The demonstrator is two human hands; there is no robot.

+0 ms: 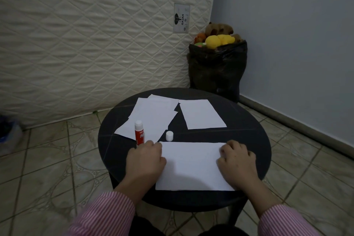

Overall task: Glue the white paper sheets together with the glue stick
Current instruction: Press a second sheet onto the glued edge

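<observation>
The left hand (pixel 146 159) is lying palm-down with fingers curled on the left edge of the near white rectangular paper sheet (pixel 191 166), gripping nothing, and the right hand (pixel 236 163) is pressing flat on its right edge in the same way. This sheet is lying on the near part of the round black table (pixel 249 136); whether a second sheet is under it is hard to tell. The red-and-white glue stick (pixel 138 132) is standing upright, uncapped, just beyond the left hand, on a loose pile of white paper sheets (pixel 153 115). Its small white cap (pixel 169 136) is standing beside the near sheet's far edge. A single white sheet (pixel 201 114) is lying further right.
</observation>
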